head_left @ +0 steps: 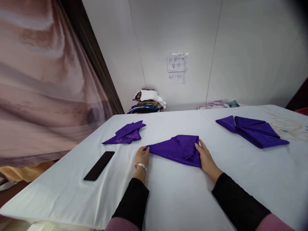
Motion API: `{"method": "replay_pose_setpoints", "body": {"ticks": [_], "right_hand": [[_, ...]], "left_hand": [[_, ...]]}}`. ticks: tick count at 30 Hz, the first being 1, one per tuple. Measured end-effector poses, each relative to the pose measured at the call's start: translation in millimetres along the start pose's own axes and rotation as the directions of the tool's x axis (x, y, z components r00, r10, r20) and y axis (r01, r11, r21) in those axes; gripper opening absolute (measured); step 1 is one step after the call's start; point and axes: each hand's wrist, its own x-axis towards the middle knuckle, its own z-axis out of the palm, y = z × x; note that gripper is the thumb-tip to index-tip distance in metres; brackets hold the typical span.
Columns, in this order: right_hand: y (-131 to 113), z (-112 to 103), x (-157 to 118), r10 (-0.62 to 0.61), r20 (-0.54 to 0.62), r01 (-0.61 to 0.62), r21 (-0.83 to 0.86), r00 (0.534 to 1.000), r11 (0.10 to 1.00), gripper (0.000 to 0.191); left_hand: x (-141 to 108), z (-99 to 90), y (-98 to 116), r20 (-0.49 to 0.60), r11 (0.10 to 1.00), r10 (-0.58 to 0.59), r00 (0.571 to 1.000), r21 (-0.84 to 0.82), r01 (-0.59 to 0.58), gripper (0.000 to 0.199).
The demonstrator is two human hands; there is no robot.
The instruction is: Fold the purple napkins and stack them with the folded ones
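Observation:
A partly folded purple cloth napkin (172, 150) lies in front of me, narrow at its left tip and broad at the right. My left hand (142, 156), with a silver bracelet at the wrist, pinches the pointed tip. At the wide end, my right hand (206, 159) grips the edge, thumb on top and the other fingers hidden beneath or behind the fabric. A loose inner corner of the napkin is bunched near the right thumb.
The white-covered table (173, 199) also holds a crumpled purple cloth (127, 132), a dark flat slab (99, 166) and folded purple cloths (257, 130). Piled clothes (146, 102) sit behind the far edge. A pink curtain (48, 80) hangs at left.

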Motion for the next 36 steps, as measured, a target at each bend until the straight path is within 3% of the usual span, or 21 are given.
{"method": "replay_pose_setpoints", "body": {"ticks": [2, 5, 7, 8, 10, 12, 13, 15, 17, 18, 20, 22, 24, 29, 32, 34, 36], "right_hand": [[3.7, 0.7, 0.8, -0.158, -0.037, 0.144, -0.242, 0.987, 0.959, 0.064], [3.0, 0.0, 0.2, -0.438, 0.032, 0.382, -0.549, 0.899, 0.744, 0.056], [-0.9, 1.8, -5.1, -0.569, 0.148, 0.531, -0.601, 0.809, 0.597, 0.042], [-2.9, 3.9, -9.3, -0.588, 0.21, 0.583, -0.583, 0.781, 0.566, 0.036], [-5.6, 9.6, -20.0, -0.51, 0.319, 0.599, -0.502, 0.799, 0.624, 0.03], [-6.3, 16.3, -30.9, -0.342, 0.395, 0.499, -0.422, 0.853, 0.757, 0.032], [-6.3, 19.4, -35.5, -0.254, 0.416, 0.425, -0.393, 0.873, 0.815, 0.035], [-6.6, 24.4, -42.0, -0.12, 0.434, 0.299, -0.371, 0.893, 0.879, 0.042], [-7.8, 27.5, -44.8, -0.057, 0.436, 0.247, -0.394, 0.898, 0.886, 0.046], [-8.6, 28.5, -45.1, -0.046, 0.436, 0.245, -0.415, 0.899, 0.876, 0.045], [-10.0, 29.8, -44.5, -0.042, 0.435, 0.258, -0.45, 0.899, 0.855, 0.039], [-10.3, 30.5, -42.9, -0.057, 0.43, 0.272, -0.458, 0.901, 0.846, 0.031], [-8.6, 30.5, -40.6, -0.077, 0.406, 0.276, -0.459, 0.911, 0.845, 0.03], [1.7, 28.0, -33.6, -0.072, 0.29, 0.198, -0.433, 0.954, 0.88, 0.044], [4.4, 26.6, -33.6, -0.101, 0.287, 0.226, -0.443, 0.953, 0.868, 0.05], [3.0, 26.7, -37.3, -0.135, 0.346, 0.3, -0.485, 0.929, 0.821, 0.053], [0.3, 27.9, -43.3, -0.153, 0.447, 0.398, -0.527, 0.881, 0.751, 0.053]], "left_hand": [[-1.7, -2.0, 0.6, -0.027, 0.997, 0.018, 0.999, -0.068, -0.02, 0.023], [-5.8, -3.4, 5.2, -0.069, 0.984, 0.066, 0.995, -0.16, -0.077, 0.027], [-11.6, -2.7, 12.5, -0.083, 0.967, 0.125, 0.989, -0.212, -0.141, 0.028], [-16.0, -2.1, 17.7, -0.082, 0.955, 0.166, 0.983, -0.234, -0.181, 0.028], [-28.9, -0.8, 31.5, -0.064, 0.926, 0.256, 0.965, -0.27, -0.264, 0.025], [-47.1, 0.4, 48.3, -0.021, 0.879, 0.383, 0.923, -0.299, -0.372, 0.02], [-57.7, 0.9, 57.0, 0.012, 0.841, 0.467, 0.884, -0.314, -0.44, 0.017], [-79.3, 2.0, 73.0, 0.083, 0.684, 0.71, 0.699, -0.318, -0.657, 0.012], [-98.1, 3.9, 84.6, 0.126, 0.532, 0.844, 0.521, -0.317, -0.785, 0.012], [-105.2, 5.1, 88.3, 0.143, 0.479, 0.877, 0.458, -0.31, -0.821, 0.014], [-113.2, 7.6, 91.5, 0.17, 0.423, 0.906, 0.388, -0.292, -0.858, 0.019], [-113.6, 9.3, 90.5, 0.191, 0.422, 0.905, 0.381, -0.279, -0.862, 0.023], [-109.4, 9.6, 87.5, 0.216, 0.454, 0.888, 0.405, -0.28, -0.846, 0.026], [-101.8, 6.9, 82.8, 0.302, 0.513, 0.852, 0.428, -0.319, -0.796, 0.029], [-103.3, 5.1, 83.2, 0.324, 0.544, 0.838, 0.439, -0.442, -0.713, 0.029], [-103.4, 4.0, 83.6, 0.326, 0.593, 0.801, 0.502, -0.544, -0.594, 0.029], [-101.2, 3.7, 83.5, 0.31, 0.655, 0.719, 0.622, -0.602, -0.457, 0.03]]}}
